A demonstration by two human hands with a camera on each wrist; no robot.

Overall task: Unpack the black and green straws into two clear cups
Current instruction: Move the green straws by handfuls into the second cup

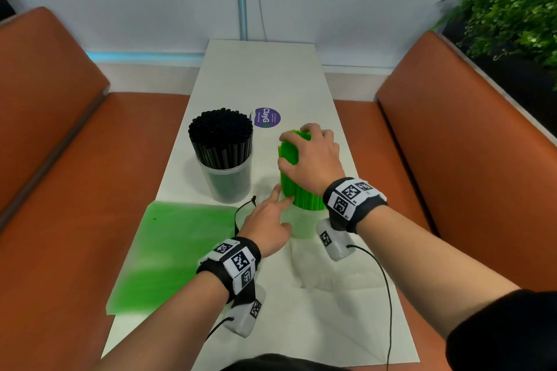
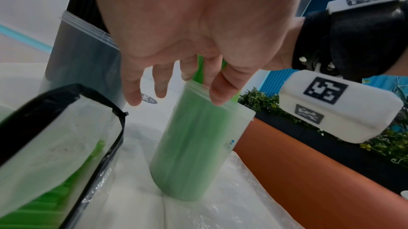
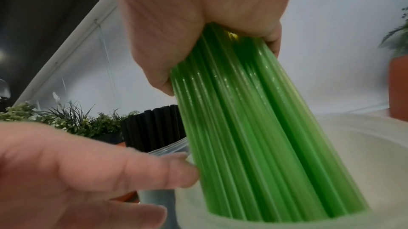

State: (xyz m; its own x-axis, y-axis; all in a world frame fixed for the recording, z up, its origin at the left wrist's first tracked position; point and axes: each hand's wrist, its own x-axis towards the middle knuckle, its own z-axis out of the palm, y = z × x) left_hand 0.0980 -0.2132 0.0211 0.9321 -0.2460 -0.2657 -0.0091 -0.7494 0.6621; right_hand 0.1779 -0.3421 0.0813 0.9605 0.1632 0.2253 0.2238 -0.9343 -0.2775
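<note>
A bundle of green straws (image 1: 298, 187) stands with its lower ends in a clear cup (image 1: 303, 227) at the table's middle right. My right hand (image 1: 306, 149) grips the bundle's top from above; the right wrist view shows its fingers wrapped round the green straws (image 3: 253, 128). With its fingers straight, my left hand (image 1: 271, 214) touches the bundle at the cup's rim (image 2: 220, 105). To the left, black straws (image 1: 221, 141) fill a second clear cup (image 1: 226, 187).
A flat green-tinted straw bag (image 1: 171, 250) with a black tie lies at the near left of the white table (image 1: 271, 78). Crumpled clear wrap (image 1: 331, 277) lies near the cup. Orange benches (image 1: 60, 159) flank the table; a purple sticker (image 1: 266, 117) sits behind the cups.
</note>
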